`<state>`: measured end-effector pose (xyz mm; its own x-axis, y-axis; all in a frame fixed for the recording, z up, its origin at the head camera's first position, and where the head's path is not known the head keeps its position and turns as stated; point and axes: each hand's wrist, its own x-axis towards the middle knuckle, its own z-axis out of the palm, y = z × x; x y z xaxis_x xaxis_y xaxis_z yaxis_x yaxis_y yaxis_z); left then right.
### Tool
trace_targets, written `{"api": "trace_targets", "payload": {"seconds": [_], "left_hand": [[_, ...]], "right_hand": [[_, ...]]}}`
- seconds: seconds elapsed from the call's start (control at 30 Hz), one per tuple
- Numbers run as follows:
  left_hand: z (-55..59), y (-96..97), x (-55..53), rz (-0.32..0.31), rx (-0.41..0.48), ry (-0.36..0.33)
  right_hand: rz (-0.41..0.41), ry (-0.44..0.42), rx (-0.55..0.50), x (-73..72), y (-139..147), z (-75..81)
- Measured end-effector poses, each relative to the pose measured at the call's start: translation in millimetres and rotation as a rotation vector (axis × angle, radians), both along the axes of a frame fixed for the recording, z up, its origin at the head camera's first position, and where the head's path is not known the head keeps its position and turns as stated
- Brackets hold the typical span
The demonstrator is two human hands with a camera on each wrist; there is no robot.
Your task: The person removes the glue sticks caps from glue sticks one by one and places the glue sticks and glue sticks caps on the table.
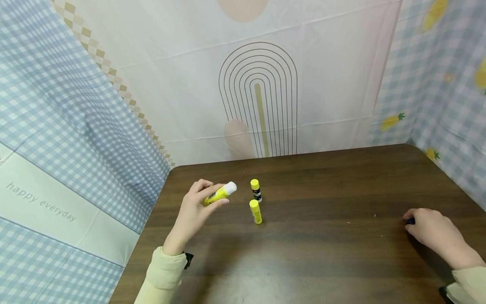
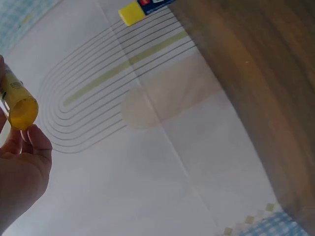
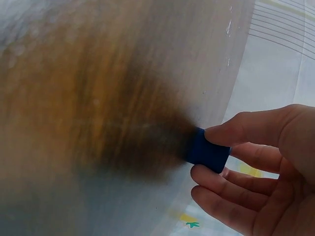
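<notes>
My left hand (image 1: 193, 210) grips a yellow glue stick (image 1: 215, 196) above the table, its white end tilted up to the right. In the left wrist view, the yellow end of that glue stick (image 2: 23, 113) faces the camera. Just right of this hand stand two glue sticks: one with a yellow cap and dark label (image 1: 256, 193), and nearer, an all-yellow one (image 1: 256, 213). Far to the right, my right hand (image 1: 436, 232) pinches a small dark-blue cap-like piece (image 3: 209, 151) between thumb and fingers, low at the tabletop. In the head view the fingers mostly hide it.
The brown wooden table (image 1: 322, 249) has rounded far corners. A white patterned cloth (image 1: 326, 84) hangs behind it, with blue checked cloth (image 1: 95, 105) along the left side. Small pale specks (image 1: 375, 215) lie on the tabletop left of my right hand.
</notes>
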<state>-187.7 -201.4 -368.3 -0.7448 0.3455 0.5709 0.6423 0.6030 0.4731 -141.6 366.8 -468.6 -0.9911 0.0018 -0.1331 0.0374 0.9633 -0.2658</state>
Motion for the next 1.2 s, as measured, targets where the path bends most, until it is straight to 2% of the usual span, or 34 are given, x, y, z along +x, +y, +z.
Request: {"api": "trace_targets", "payload": {"seconds": [0.4,0.6,0.8,1.0,1.2], "left_hand": [[-23.4,-20.3,-4.9,0.060,0.116,-0.169],[-36.2,-27.4,-8.6,0.106,0.159,-0.319],[-51.0,-31.3,-15.0,0.167,0.113,-0.399],[-65.5,-32.9,-19.3,0.196,0.061,-0.454],[-75.0,-32.8,-22.5,0.225,0.069,-0.466]], "right_hand": [[0.006,0.010,0.011,1.1,-0.7,1.3],[0.028,0.029,0.022,3.8,-1.5,0.1],[0.029,0.041,0.024,4.1,-1.9,0.7],[0.029,0.011,0.001,2.7,0.9,0.2],[0.030,-0.001,0.004,-0.3,3.8,-0.2]]}}
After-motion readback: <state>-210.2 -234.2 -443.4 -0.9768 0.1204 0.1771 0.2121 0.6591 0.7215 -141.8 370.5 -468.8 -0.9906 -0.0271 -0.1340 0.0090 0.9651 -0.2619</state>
